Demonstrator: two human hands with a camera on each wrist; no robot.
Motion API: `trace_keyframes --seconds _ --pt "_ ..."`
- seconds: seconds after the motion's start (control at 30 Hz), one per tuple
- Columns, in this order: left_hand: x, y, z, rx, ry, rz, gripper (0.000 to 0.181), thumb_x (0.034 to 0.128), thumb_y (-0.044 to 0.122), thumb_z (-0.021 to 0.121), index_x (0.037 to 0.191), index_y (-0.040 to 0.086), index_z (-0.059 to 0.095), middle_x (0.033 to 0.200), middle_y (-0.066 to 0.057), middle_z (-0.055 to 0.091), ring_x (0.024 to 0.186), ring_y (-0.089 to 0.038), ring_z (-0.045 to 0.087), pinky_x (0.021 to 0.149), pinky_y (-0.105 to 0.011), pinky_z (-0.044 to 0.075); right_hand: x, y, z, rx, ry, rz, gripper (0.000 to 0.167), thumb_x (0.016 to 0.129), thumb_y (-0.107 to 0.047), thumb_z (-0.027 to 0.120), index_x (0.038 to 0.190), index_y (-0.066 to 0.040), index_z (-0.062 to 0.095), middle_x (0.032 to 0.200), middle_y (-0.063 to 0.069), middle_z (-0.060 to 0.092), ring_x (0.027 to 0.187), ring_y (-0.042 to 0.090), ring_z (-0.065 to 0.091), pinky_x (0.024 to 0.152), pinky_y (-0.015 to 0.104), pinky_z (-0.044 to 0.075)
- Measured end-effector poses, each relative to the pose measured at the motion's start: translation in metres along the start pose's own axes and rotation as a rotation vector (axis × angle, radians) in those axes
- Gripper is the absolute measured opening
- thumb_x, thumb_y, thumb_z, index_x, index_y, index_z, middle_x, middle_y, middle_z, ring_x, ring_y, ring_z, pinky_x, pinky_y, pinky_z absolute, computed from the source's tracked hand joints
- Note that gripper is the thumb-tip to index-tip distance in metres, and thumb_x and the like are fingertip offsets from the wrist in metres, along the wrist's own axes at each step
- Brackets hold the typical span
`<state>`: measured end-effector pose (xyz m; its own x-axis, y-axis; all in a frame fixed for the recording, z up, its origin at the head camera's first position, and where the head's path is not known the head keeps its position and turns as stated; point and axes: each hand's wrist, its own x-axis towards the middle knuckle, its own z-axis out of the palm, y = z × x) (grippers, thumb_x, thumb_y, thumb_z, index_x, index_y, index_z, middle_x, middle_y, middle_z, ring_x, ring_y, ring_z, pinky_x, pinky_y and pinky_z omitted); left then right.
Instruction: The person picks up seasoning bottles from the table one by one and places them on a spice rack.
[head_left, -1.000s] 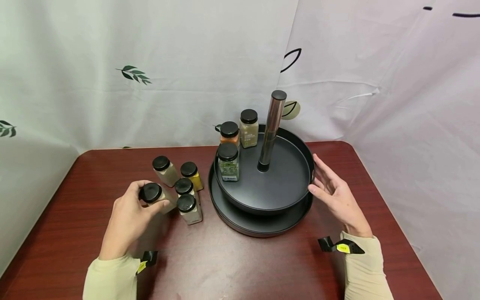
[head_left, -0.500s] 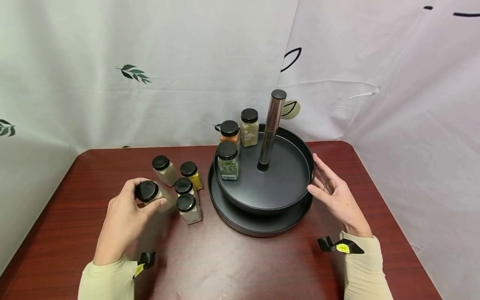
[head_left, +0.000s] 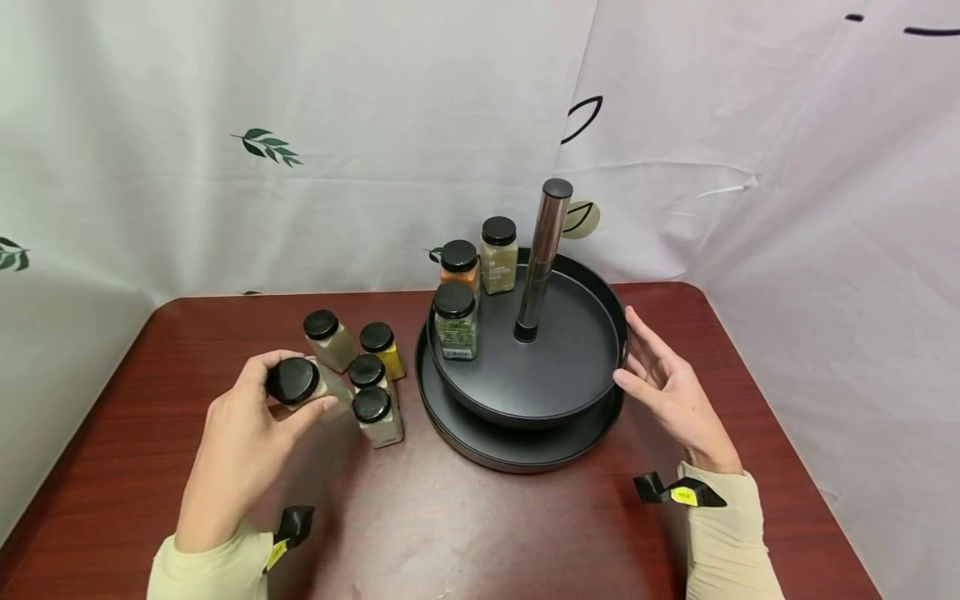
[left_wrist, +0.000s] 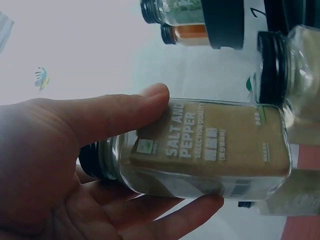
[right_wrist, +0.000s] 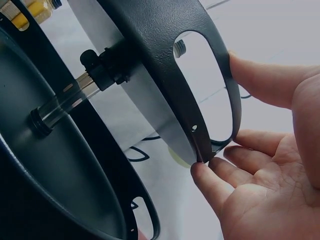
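Two hands: the left hand (head_left: pixel 242 433) is curled around a salt-and-pepper jar (left_wrist: pixel 215 135); the right hand (head_left: pixel 681 396) is spread, thumb and fingertips touching the upper tray (head_left: pixel 558 367) at its slotted rim.
Left hold: thumb on the label side near the cap, fingers underneath; smooth glass held toward one end could let the jar pivot or slip.
Salt-and-pepper jar: in the left hand, seemingly tilted, left of the other jars; its base clearance from the surface (head_left: pixel 450 533) cannot be told.
Right contact: at the rim only; an uneven push there could turn or tip the tray.
Near neighbours: the far pale jar (head_left: pixel 335 346), middle jar (head_left: pixel 368 372), front jar (head_left: pixel 382 428) and yellow jar (head_left: pixel 392 360) stand close; a low sweep rightward could knock them over, though whether the held jar touches any is hidden.
Upper tray's load: the herb jar (head_left: pixel 457 332), orange jar (head_left: pixel 459 272) and tan jar (head_left: pixel 498 265) crowd its left side; another set against them could jostle one, and the lopsided weight may strain the support.
Centre post (head_left: pixel 542 258): it rises through the tray; a careless reach across might bump it.
Lower tray (head_left: pixel 517 455): it lies beneath, so a jar released short of the upper rim could drop there.
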<state>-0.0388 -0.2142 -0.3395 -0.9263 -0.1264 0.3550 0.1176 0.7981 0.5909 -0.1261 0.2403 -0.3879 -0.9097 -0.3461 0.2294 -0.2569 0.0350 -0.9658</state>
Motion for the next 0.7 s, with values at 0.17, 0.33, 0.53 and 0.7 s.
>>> trace_keyframes --seconds 0.17,0.33,0.53,0.7 --pt "0.002 0.005 0.000 -0.004 0.009 0.006 0.061 0.0748 0.012 0.090 0.124 0.003 0.056 0.090 -0.010 0.070 0.068 -0.005 0.057 0.063 -0.007 0.040 0.000 0.001 0.000 -0.001 0.002 0.007 0.077 0.097 0.008 0.059 0.161 -0.010 0.020 0.168 0.006 0.014 0.152 0.023 0.018 0.111 0.019 0.032" --pt "0.003 0.008 -0.002 0.011 0.026 0.007 0.062 0.0747 0.012 0.090 0.125 0.003 0.056 0.094 -0.013 0.070 0.069 -0.002 0.058 0.063 -0.005 0.039 0.000 0.000 0.000 0.003 0.003 0.010 0.077 0.097 0.008 0.059 0.161 -0.010 0.019 0.168 0.006 0.015 0.152 0.023 0.018 0.112 0.020 0.032" --pt "0.003 0.015 -0.006 0.021 0.072 0.023 0.062 0.0740 0.011 0.091 0.124 0.003 0.056 0.093 -0.013 0.071 0.068 -0.005 0.060 0.064 -0.004 0.040 0.001 0.000 0.000 0.000 0.006 0.014 0.077 0.097 0.007 0.059 0.161 -0.011 0.020 0.168 0.006 0.015 0.152 0.022 0.019 0.112 0.020 0.032" --pt "0.005 0.021 -0.008 -0.006 0.085 0.052 0.061 0.0747 0.008 0.089 0.125 0.002 0.055 0.100 -0.011 0.071 0.076 0.011 0.056 0.068 -0.001 0.042 0.001 0.000 0.001 0.004 0.007 0.005 0.076 0.097 0.009 0.058 0.161 -0.009 0.020 0.168 0.007 0.015 0.152 0.023 0.018 0.112 0.019 0.032"
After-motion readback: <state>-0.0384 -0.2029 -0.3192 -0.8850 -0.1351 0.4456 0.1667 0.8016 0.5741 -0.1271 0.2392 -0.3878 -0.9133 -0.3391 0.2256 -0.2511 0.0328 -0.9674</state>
